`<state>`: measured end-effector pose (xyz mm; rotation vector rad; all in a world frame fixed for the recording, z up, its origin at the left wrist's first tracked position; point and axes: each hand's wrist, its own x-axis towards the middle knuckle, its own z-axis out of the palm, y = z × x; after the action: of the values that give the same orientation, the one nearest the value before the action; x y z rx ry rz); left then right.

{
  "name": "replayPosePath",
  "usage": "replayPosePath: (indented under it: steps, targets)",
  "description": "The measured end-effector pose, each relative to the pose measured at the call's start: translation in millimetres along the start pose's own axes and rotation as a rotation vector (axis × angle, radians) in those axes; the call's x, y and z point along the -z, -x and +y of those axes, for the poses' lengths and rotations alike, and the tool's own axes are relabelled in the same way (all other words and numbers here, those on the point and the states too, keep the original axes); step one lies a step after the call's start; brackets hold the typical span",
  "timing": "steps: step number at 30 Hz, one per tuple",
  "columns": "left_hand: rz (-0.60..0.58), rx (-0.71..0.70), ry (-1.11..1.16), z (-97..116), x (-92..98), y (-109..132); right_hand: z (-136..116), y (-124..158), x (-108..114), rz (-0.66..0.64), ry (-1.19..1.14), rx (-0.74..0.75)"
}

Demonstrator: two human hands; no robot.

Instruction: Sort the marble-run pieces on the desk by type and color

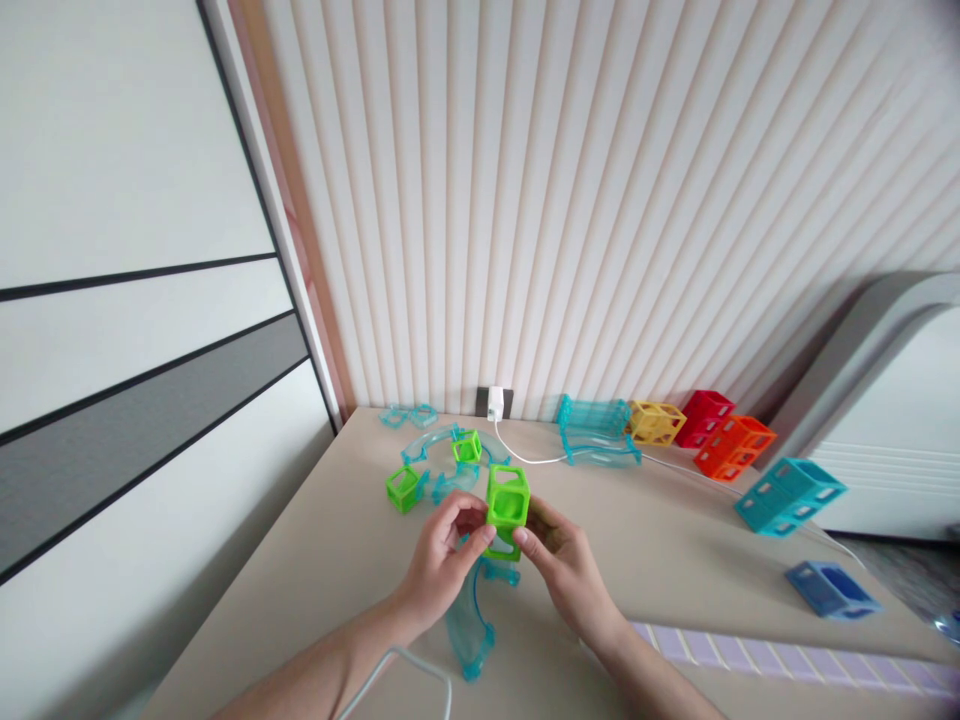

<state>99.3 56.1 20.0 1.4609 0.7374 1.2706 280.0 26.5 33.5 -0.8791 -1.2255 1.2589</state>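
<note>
Between my two hands stands a pair of bright green open-frame cubes (pixel 508 494), one on top of the other. My left hand (pixel 444 555) grips the lower cube from the left, thumb on its near side. From the right, my right hand (pixel 564 560) holds the same cube, its thumb also in front. Just below them lies a clear teal curved track piece (pixel 469 625). Behind my left hand, a green cube (pixel 403 488) and another green cube (pixel 466 446) sit among teal curved tracks (pixel 431 440). The undersides of the held cubes are partly hidden by my fingers.
Along the wall stand teal track pieces (pixel 598 430), yellow cubes (pixel 655 422), red cubes (pixel 703 418), orange cubes (pixel 733 447) and teal cubes (pixel 789 496). A blue cube (pixel 832 588) lies at right, near a lilac strip (pixel 787 660). A white cable (pixel 536 461) runs from a charger (pixel 495 402).
</note>
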Motion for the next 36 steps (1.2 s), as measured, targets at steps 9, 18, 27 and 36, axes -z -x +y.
replayPosePath:
  steps: [9, 18, 27, 36]
  targets:
    - [-0.036, 0.042, -0.01, 1.5, 1.4, 0.8, -4.7, -0.7, -2.5, -0.047, 0.024, -0.001]
    - [-0.056, -0.014, -0.114, 1.1, 3.9, 1.2, -5.3, 1.3, -3.1, -0.027, 0.028, -0.005]
    - [0.022, -0.543, -0.651, 19.9, 44.9, -24.4, -12.4, -0.5, -2.7, 0.14, 0.002, 0.011]
    - [-0.133, -0.428, -1.261, 19.5, 121.4, -39.0, -13.7, -4.2, 2.0, 0.311, 0.023, -0.007]
